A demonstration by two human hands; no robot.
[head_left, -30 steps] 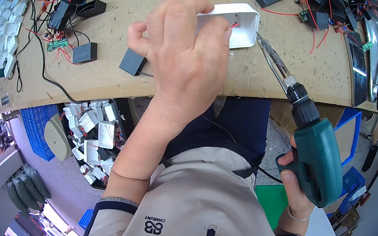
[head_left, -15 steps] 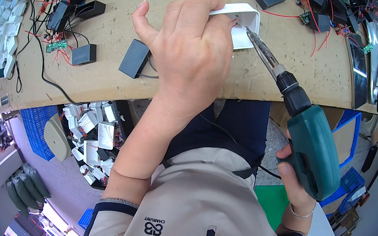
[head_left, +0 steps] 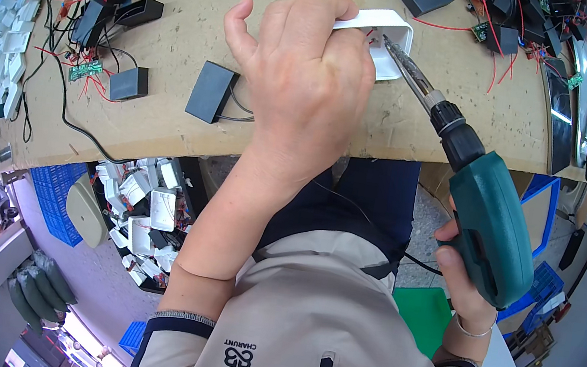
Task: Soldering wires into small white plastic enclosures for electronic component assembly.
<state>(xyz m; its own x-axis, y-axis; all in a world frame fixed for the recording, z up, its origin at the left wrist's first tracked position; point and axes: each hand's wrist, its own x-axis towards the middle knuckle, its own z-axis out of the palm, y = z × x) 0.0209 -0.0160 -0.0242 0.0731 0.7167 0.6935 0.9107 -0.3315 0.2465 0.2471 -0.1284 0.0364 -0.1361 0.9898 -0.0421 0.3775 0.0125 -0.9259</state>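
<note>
My left hand (head_left: 312, 85) is closed on a small white plastic housing (head_left: 404, 34), held over the table with its hollow side showing. My fingers cover its left part; short red wire ends show inside. From the right, a green pistol-shaped soldering gun (head_left: 492, 211) points its narrow metal tip into the housing. My right hand (head_left: 464, 279) is wrapped round its handle, partly hidden behind the green body. Whether the tip touches anything inside cannot be made out. Beside my left wrist lies a black rectangular box (head_left: 212, 92) with a dark cable.
Black boxes, circuit boards (head_left: 86, 70) and red wires lie on the left of the cardboard-covered table (head_left: 406, 128). More black parts (head_left: 505, 40) are heaped at the far right. Below the table's front edge stands a bin of white housings (head_left: 163, 210). A blue basket (head_left: 59, 207) is beside it.
Both hands have shifted slightly to the right, carrying the white housing and the soldering gun along. The tip stays inside the housing.
</note>
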